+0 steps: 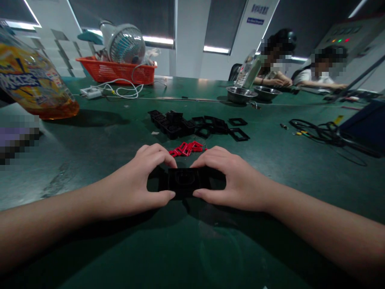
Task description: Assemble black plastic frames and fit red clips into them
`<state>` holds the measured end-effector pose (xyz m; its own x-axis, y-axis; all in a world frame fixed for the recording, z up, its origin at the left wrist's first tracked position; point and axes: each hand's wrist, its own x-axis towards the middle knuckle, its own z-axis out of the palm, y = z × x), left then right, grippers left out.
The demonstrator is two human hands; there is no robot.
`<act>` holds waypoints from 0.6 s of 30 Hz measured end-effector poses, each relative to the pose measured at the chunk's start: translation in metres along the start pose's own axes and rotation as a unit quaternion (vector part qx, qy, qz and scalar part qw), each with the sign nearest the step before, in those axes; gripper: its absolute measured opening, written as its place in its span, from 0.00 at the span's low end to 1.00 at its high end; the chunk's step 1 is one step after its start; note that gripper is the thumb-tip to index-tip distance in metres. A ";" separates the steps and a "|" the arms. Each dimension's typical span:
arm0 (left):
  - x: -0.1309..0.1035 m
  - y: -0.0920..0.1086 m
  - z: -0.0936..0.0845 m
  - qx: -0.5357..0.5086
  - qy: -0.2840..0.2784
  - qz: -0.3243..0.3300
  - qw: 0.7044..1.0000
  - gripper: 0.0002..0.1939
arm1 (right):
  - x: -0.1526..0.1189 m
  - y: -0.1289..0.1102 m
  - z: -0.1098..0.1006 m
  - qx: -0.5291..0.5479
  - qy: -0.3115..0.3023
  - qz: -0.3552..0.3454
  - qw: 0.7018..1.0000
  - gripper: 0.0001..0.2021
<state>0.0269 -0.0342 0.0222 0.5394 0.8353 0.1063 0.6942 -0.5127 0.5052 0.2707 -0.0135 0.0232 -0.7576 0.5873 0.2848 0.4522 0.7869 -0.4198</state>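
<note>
A black square part (184, 179) lies on the green table, gripped from both sides. My left hand (144, 178) curves round its left side, with the thumb at the near edge and fingertips at the far edge. On the right side my right hand (231, 178) holds it the same way. Just beyond it is a small pile of red frames (188, 148). Farther back sit several black square housings (171, 123) in a cluster, and thin black frames (239, 134) are scattered to their right.
A tilted bottle (36, 80) stands at the left. Behind are a red basket (120, 71) with a fan, a white cable (129, 89) and metal bowls (241, 94). Black cables (321, 134) lie at the right. Two people sit across the green table (105, 140).
</note>
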 end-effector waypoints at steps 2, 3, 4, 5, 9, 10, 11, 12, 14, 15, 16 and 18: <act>0.000 0.001 0.000 -0.001 0.003 0.000 1.000 0.15 | 0.000 0.000 0.000 0.000 -0.003 -0.002 1.000 0.15; 0.000 0.001 0.000 -0.001 0.004 0.001 1.000 0.15 | 0.000 0.000 0.000 0.001 -0.004 -0.003 1.000 0.15; 0.000 0.001 0.000 -0.001 0.004 0.001 1.000 0.15 | 0.001 0.000 0.000 0.000 -0.005 -0.003 1.000 0.15; 0.000 0.001 0.000 -0.001 0.005 0.001 1.000 0.15 | 0.001 0.001 0.000 0.001 -0.005 -0.003 1.000 0.15; 0.000 -0.001 0.001 -0.002 0.004 0.003 1.000 0.15 | 0.000 0.001 0.001 0.003 -0.004 0.000 1.000 0.14; 0.000 -0.002 0.001 -0.002 0.004 0.005 1.000 0.15 | 0.000 0.000 0.001 0.002 -0.005 0.000 1.000 0.14; 0.000 -0.002 0.001 -0.002 0.004 0.007 1.000 0.16 | 0.000 0.000 0.001 0.001 -0.005 0.000 1.000 0.14; 0.000 -0.002 0.001 -0.002 0.005 0.009 1.000 0.16 | 0.000 0.000 0.001 0.000 -0.005 0.000 1.000 0.14; -0.001 -0.002 0.001 0.000 0.007 0.010 1.000 0.16 | 0.000 0.000 0.000 -0.002 -0.005 -0.001 1.000 0.15; -0.001 -0.002 0.001 0.001 0.007 0.008 1.000 0.16 | 0.000 0.000 0.000 -0.003 -0.005 -0.002 1.000 0.14; -0.001 -0.001 0.001 0.001 0.006 0.007 1.000 0.16 | 0.000 0.000 0.000 -0.003 -0.006 -0.002 1.000 0.14; -0.001 0.000 0.001 0.001 0.004 0.004 1.000 0.15 | 0.001 0.000 0.000 -0.002 -0.006 -0.002 1.000 0.14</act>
<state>0.0265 -0.0351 0.0213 0.5411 0.8327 0.1172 0.6911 -0.5198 0.5023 0.2700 -0.0136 0.0232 -0.7648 0.5822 0.2757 0.4514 0.7897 -0.4154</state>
